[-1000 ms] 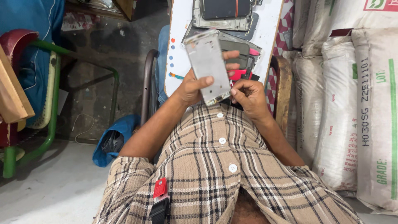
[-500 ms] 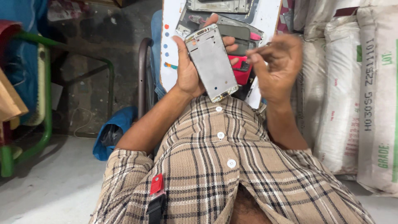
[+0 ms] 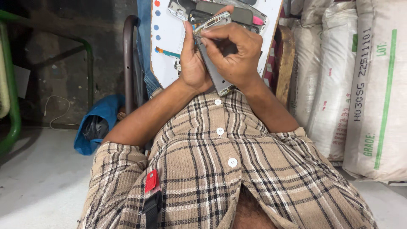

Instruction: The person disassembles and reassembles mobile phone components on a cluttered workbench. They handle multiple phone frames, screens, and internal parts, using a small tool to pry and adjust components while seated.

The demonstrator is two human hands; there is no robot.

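My left hand (image 3: 193,63) grips a grey metal phone frame (image 3: 214,78) by its left edge, holding it tilted in front of my chest. My right hand (image 3: 235,53) lies over the frame's upper face, fingers curled and fingertips pressed near its top left corner. Whether the right fingers pinch a small tool or part I cannot tell. The frame's middle is hidden under the right hand.
A white board (image 3: 169,46) with several phone parts leans beyond my hands, on a chair with a dark metal tube (image 3: 127,55). White sacks (image 3: 373,93) stack at the right. A blue bag (image 3: 95,125) lies on the floor left, near a green frame (image 3: 12,106).
My right hand has come from beside the frame onto its upper face. The left hand has tilted and lifted the frame higher toward the board.
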